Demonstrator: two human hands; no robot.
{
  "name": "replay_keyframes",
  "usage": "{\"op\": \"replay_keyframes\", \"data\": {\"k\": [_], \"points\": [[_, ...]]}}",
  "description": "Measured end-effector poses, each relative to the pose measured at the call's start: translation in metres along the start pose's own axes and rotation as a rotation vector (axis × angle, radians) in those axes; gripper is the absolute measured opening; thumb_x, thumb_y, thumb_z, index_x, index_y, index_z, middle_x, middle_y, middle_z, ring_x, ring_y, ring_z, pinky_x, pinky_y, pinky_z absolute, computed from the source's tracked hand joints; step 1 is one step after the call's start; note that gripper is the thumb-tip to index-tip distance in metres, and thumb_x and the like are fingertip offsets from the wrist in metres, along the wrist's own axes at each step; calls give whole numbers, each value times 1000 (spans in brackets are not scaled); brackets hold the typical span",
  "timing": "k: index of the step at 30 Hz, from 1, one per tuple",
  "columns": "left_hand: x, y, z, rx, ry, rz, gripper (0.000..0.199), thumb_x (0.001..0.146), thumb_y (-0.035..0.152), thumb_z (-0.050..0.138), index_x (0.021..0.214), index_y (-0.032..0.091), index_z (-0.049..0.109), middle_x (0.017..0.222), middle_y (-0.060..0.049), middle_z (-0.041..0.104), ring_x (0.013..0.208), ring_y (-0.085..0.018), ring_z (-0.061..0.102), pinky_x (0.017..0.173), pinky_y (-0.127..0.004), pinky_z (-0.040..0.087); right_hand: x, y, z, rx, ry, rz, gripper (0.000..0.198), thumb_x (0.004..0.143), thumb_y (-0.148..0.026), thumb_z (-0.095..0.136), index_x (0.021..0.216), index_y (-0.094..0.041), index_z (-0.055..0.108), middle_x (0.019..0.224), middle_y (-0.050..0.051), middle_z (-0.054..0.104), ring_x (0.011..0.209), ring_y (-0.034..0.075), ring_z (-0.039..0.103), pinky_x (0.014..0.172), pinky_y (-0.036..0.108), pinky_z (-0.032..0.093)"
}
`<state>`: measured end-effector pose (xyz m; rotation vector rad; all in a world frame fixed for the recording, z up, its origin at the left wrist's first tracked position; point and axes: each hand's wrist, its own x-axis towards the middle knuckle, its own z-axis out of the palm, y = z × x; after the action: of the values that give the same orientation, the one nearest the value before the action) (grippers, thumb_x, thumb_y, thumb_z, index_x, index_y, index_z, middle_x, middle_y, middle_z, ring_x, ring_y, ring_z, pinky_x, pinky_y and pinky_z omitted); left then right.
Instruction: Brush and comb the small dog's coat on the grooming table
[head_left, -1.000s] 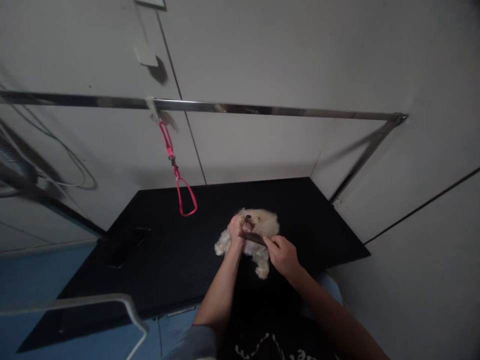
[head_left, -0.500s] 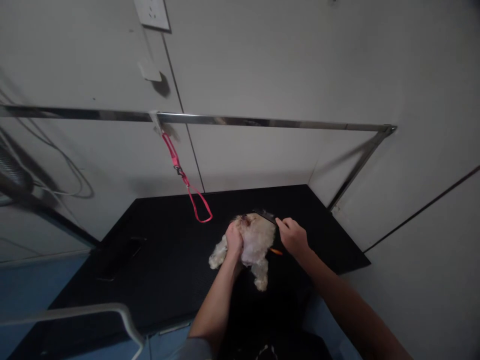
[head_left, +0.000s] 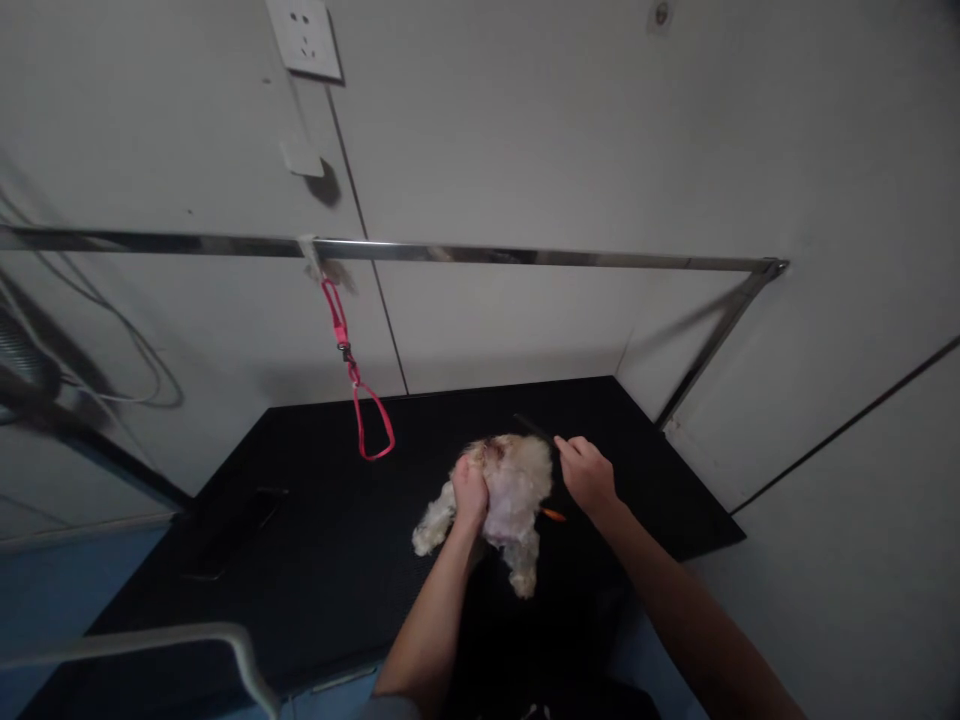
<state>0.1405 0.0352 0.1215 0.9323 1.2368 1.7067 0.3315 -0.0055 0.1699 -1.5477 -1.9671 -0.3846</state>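
Small cream-coloured dog point(head_left: 510, 495) lies on the black worktop point(head_left: 315, 530), near its front-centre, belly side facing up, head toward the wall, one hind leg extending toward the camera. Left hand point(head_left: 469, 492) is curled around the dog's chest at its left flank, fingers wrapped into the fur. Right hand point(head_left: 589, 474) sits just beside the dog's right side, fingers pinched on the handle of a dark comb point(head_left: 537, 428) whose far end reaches the fur near the head. A small orange object point(head_left: 553, 514) lies on the worktop between dog and right wrist; identity unclear. Pink grooming loop point(head_left: 360, 400) hangs from the metal bar point(head_left: 525, 256), apart from the dog. Wall socket point(head_left: 305, 36) above.
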Motion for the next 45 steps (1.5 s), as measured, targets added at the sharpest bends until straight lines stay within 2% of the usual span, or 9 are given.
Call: {"op": "replay_keyframes", "data": {"k": [4,10,22,28,30,32,35,39,45], "points": [[-4,-6,6,141,9,156,20,81,36,50,73,19,58,67,0,58,64,-16,53,64,-28,44,-10,-23,10,261,21,235,44,88,-13,37,128,-18,56,90,8,65,79,18,62,71,27,48],[-5,-22,5,263,-20,317,20,82,37,46,71,22,51,61,1,51,58,-16,48,60,-28,41,-3,-69,37,486,65,397,19,83,-24,52,94,-17,67,90,8,66,85,20,62,80,31,48],[3,-24,-37,470,-313,439,25,81,42,47,67,21,53,50,2,48,47,-14,45,52,-27,39,10,-72,63,589,3,361,20,86,-24,49,72,-19,62,74,3,56,70,15,55,68,25,43],[54,37,-50,450,-713,298,22,72,42,67,70,20,68,69,-6,63,69,-19,58,69,-31,48,9,-53,66,601,77,209,26,89,-22,44,69,-19,60,72,1,51,66,13,52,62,22,41],[83,65,-34,399,-552,321,24,66,44,72,70,21,71,91,-12,68,94,-25,60,85,-36,48,5,-49,67,576,100,171,27,90,-22,43,69,-18,60,71,1,49,64,12,50,60,21,40],[105,80,-3,337,-523,202,21,67,41,71,65,20,70,87,-11,70,91,-25,63,82,-35,50,3,-48,68,550,120,142,28,91,-23,43,71,-18,62,72,2,49,63,12,49,60,21,40],[119,74,50,427,-886,-237,12,56,24,75,52,19,65,57,-4,65,56,-19,61,56,-30,50,6,-44,66,498,141,153,29,91,-23,43,73,-18,64,72,2,49,64,12,49,62,22,40],[118,52,84,519,-1294,-792,8,61,20,67,54,15,68,52,-6,65,47,-18,58,46,-27,45,15,-34,65,467,139,211,28,91,-23,43,72,-18,64,73,3,51,65,12,49,63,22,39],[130,54,72,378,-1264,-815,11,57,24,76,62,15,73,60,-9,69,50,-16,60,50,-26,47,22,-26,69,535,123,248,28,91,-24,42,73,-18,64,72,2,50,65,13,49,62,22,40]]}}
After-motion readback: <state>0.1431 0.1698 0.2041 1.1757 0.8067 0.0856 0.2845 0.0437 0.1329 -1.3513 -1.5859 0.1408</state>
